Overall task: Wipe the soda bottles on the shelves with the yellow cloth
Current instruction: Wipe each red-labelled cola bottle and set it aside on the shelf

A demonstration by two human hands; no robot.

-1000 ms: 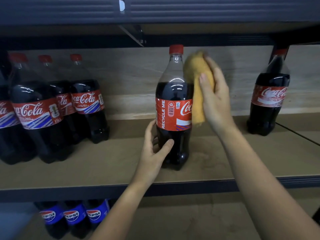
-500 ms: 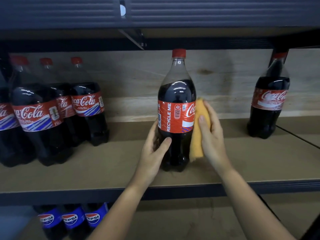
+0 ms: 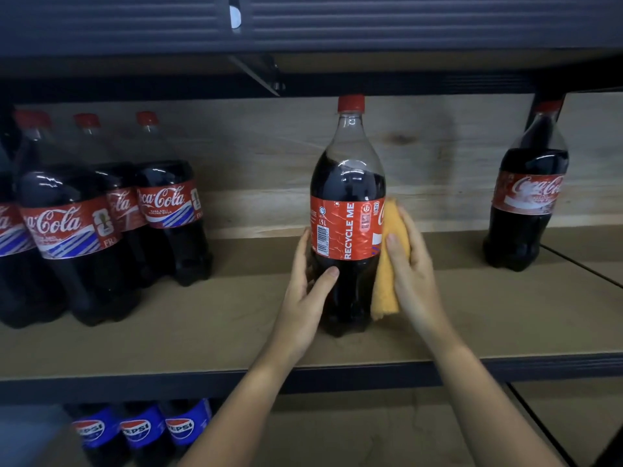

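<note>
A tall Coca-Cola bottle with a red cap and a red "RECYCLE ME" label stands upright in the middle of the wooden shelf. My left hand grips its lower left side, thumb across the dark front. My right hand holds the folded yellow cloth and presses it flat against the bottle's right side, from the label down to near the base.
Several Coca-Cola bottles stand grouped at the shelf's left. A single Coca-Cola bottle stands at the right. Pepsi bottles sit on the shelf below. A dark shelf hangs close overhead.
My right hand moved the cloth down the bottle's right side, from the neck to the label and lower body. The bottle turned slightly, showing its barcode. My left hand kept its grip.
</note>
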